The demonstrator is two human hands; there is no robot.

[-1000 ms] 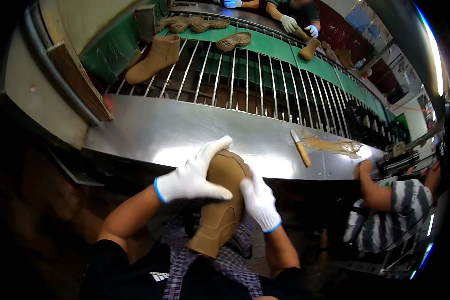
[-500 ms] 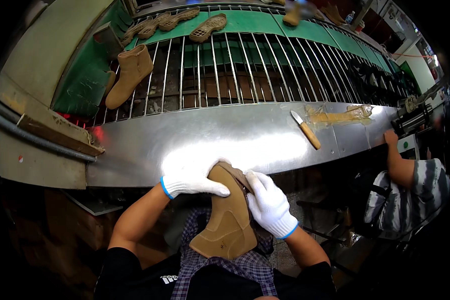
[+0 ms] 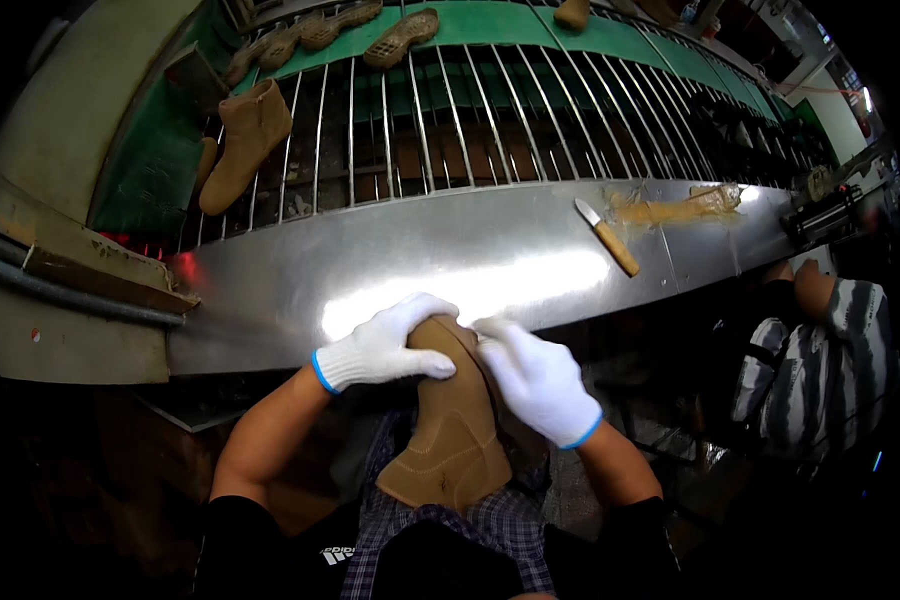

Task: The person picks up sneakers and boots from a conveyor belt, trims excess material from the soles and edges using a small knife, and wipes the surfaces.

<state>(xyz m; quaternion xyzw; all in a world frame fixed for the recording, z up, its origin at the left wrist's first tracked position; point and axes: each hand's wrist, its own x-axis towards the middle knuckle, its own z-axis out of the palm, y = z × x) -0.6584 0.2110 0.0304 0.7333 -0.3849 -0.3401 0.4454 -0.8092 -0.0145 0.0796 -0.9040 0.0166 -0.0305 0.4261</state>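
Note:
A tan ankle boot (image 3: 444,435) stands toe up over my lap, its shaft opening down against a checked apron (image 3: 375,545). Around the toe end, my left hand (image 3: 385,345) in a white knitted glove is closed, thumb across the upper and fingers over the far side. My right hand (image 3: 535,380), gloved the same way, presses with bent fingers at the right edge of the toe, where the sole side is. Most of the sole is hidden by the boot and the right hand.
A wooden-handled knife (image 3: 608,238) lies on the metal ledge (image 3: 270,270), near brown tape (image 3: 680,205). Beyond, metal rollers (image 3: 450,120) carry another tan boot (image 3: 247,145) at left; several soles (image 3: 402,38) rest on the green belt (image 3: 490,25). A person in a striped garment (image 3: 830,350) sits at right.
My right hand has moved up along the boot's right edge to the toe. My left hand still holds the boot. At right, the other person's arm has drawn back from the ledge.

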